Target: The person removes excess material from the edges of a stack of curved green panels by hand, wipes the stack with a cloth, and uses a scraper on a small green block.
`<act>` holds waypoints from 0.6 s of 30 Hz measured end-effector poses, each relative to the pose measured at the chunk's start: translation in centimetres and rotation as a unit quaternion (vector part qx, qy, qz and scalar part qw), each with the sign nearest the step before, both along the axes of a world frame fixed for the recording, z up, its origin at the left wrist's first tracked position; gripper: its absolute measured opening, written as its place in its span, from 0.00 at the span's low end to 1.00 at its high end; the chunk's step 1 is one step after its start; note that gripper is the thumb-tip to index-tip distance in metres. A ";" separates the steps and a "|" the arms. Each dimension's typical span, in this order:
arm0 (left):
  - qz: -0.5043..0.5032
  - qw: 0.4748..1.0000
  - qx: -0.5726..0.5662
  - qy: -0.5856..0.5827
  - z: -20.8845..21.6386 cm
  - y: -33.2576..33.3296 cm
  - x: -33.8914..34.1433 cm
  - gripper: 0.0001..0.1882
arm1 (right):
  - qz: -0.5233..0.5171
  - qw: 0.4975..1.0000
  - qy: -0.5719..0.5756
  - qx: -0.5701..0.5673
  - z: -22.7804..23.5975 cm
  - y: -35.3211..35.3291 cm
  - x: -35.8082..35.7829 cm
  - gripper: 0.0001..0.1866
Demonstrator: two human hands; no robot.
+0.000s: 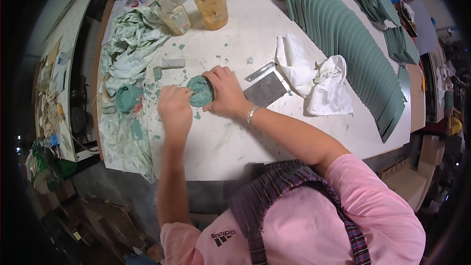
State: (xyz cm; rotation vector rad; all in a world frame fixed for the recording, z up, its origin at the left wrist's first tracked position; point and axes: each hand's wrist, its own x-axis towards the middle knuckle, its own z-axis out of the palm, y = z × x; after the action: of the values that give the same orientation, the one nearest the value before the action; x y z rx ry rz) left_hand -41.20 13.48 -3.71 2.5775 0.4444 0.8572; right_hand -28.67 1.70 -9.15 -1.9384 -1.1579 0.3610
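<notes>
Hands meet near the middle of the white tabletop. The right hand curls its fingers around a green putty-covered lump, and the left hand presses closed fingers against the lump's near side. A metal scraper lies just right of the right hand, with a crumpled white cloth beyond it. A green-stained rag and a small green tub crowd the left edge. Fanned green panels fill the right edge. Bare tabletop lies open toward the near edge.
</notes>
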 end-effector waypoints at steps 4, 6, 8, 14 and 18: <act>0.026 0.999 -0.013 0.028 -0.8 -0.4 -0.5 0.02 | 0.011 1.000 0.003 -0.005 0.1 0.1 -0.2 0.46; 0.027 0.999 -0.010 0.025 -0.2 -1.0 -1.0 0.02 | 0.025 1.000 0.004 -0.016 0.1 -0.2 0.7 0.46; 0.007 1.000 0.006 0.020 0.7 -2.4 -1.8 0.03 | 0.037 0.999 0.008 -0.029 -0.2 -0.5 1.1 0.46; 0.009 0.997 0.072 0.032 -2.5 -3.7 -2.6 0.05 | 0.043 0.999 0.003 -0.031 0.2 -0.3 0.9 0.46; 0.060 0.997 0.020 -0.037 -3.0 -2.8 -2.5 0.06 | 0.044 0.999 0.005 -0.023 0.2 -0.1 0.7 0.46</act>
State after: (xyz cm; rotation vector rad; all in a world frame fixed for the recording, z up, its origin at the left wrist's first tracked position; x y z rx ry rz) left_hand -43.71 10.67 -6.69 2.5668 0.5719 1.0079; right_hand -27.98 1.58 -8.94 -1.9283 -1.2408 0.4469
